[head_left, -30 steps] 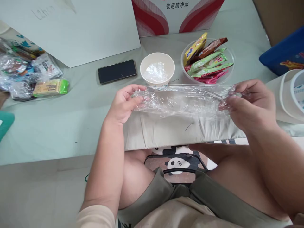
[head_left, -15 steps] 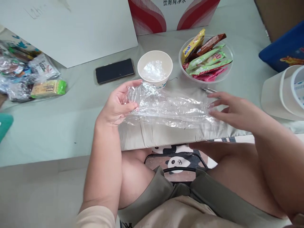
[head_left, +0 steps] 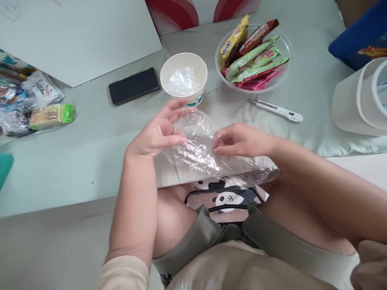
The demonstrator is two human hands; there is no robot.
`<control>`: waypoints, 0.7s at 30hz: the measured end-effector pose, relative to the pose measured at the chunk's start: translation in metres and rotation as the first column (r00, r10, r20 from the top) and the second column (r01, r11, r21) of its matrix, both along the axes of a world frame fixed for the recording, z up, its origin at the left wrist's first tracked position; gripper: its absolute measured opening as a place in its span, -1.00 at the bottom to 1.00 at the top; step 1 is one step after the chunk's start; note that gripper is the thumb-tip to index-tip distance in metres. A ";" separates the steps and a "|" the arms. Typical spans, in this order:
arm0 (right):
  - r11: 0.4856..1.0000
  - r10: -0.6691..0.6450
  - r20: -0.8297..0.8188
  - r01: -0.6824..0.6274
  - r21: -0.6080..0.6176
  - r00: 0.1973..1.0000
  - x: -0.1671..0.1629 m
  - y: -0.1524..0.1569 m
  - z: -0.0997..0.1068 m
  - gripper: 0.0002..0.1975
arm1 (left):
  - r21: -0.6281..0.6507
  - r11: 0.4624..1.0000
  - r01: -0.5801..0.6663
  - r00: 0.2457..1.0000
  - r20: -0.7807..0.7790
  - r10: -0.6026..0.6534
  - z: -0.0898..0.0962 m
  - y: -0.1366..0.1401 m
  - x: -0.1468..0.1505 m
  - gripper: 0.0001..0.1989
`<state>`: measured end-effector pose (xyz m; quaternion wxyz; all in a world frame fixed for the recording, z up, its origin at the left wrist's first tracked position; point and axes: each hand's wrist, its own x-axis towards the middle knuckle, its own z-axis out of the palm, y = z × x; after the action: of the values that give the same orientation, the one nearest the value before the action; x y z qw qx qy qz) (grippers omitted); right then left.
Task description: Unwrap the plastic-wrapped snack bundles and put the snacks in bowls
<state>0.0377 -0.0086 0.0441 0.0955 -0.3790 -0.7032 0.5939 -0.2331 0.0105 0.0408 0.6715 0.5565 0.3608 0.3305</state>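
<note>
A crinkled clear plastic bag stretches between my hands above the table's front edge, its lower right part hanging over the edge. My left hand grips the bag's left end, thumb and fingers curved round it. Closer to the middle, my right hand pinches the plastic with thumb and fingertips. Just beyond my left fingers stands a white paper bowl with a blue pattern, holding crumpled clear film. A white utility knife lies beyond my right hand.
A clear round bowl holds several wrapped snacks. A black phone lies left of the paper bowl. White buckets stand at right, beneath a blue object. A white box and packaged items are at left.
My right hand has moved left along the bag, toward my left hand, uncovering the knife. The bag's right part now droops lower. The view has shifted slightly.
</note>
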 end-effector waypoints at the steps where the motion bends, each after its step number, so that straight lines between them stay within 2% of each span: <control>1: 0.997 -0.076 -0.005 0.076 -0.004 0.997 0.001 -0.001 0.001 -0.86 | -0.006 0.994 -0.110 0.993 0.039 0.110 -0.002 0.000 -0.001 -0.26; 3: 0.965 -0.262 -0.056 0.263 0.003 0.963 0.004 -0.004 0.003 -0.82 | -0.072 0.960 -0.271 0.954 0.111 0.277 -0.008 -0.002 0.001 -0.33; 4: 0.940 -0.338 -0.091 0.340 0.012 0.937 0.005 -0.005 0.004 -0.79 | -0.120 0.946 -0.301 0.938 0.142 0.316 -0.011 -0.005 0.005 -0.36; 5: 0.916 -0.394 -0.126 0.400 0.025 0.910 0.005 -0.008 0.005 -0.77 | -0.166 0.942 -0.293 0.934 0.160 0.319 -0.014 -0.010 0.011 -0.37; 7: 0.876 -0.458 -0.192 0.478 0.068 0.868 0.002 -0.012 0.007 -0.74 | -0.255 0.948 -0.190 0.953 0.182 0.240 -0.019 -0.021 0.029 -0.32; 9: 0.844 -0.476 -0.256 0.519 0.137 0.841 -0.002 -0.015 0.007 -0.73 | -0.332 0.941 -0.073 0.965 0.216 0.151 -0.022 -0.032 0.050 -0.26; 10: 0.833 -0.471 -0.279 0.526 0.170 0.837 -0.003 -0.016 0.006 -0.73 | -0.330 0.943 -0.039 0.973 0.202 0.111 -0.023 -0.036 0.060 -0.30; 12: 0.833 -0.446 -0.286 0.510 0.214 0.848 -0.003 -0.017 0.004 -0.74 | -0.258 0.965 -0.049 0.991 0.104 0.078 -0.024 -0.041 0.071 -0.52; 14: 0.862 -0.404 -0.230 0.452 0.227 0.885 0.002 -0.016 0.001 -0.77 | -0.158 0.981 -0.109 0.994 -0.047 0.102 -0.025 -0.040 0.072 -0.72; 16: 0.881 -0.373 -0.146 0.399 0.255 0.916 0.008 -0.013 -0.004 -0.88 | -0.049 0.987 -0.152 0.974 -0.178 0.141 -0.026 -0.036 0.064 -0.81; 18: 0.860 -0.389 -0.098 0.399 0.318 0.916 0.014 -0.011 -0.009 -0.95 | 0.046 0.990 -0.136 0.959 -0.243 0.143 -0.029 -0.032 0.055 -0.79; 21: 0.791 -0.446 -0.155 0.469 0.394 0.882 0.018 -0.009 -0.016 -0.89 | 0.140 0.982 -0.123 0.961 -0.230 0.153 -0.032 -0.027 0.046 -0.79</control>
<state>0.0557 -0.0179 0.0283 0.3345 -0.4919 -0.6986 0.3977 -0.1871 -0.0166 0.0084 0.5623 0.6065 0.4559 0.3289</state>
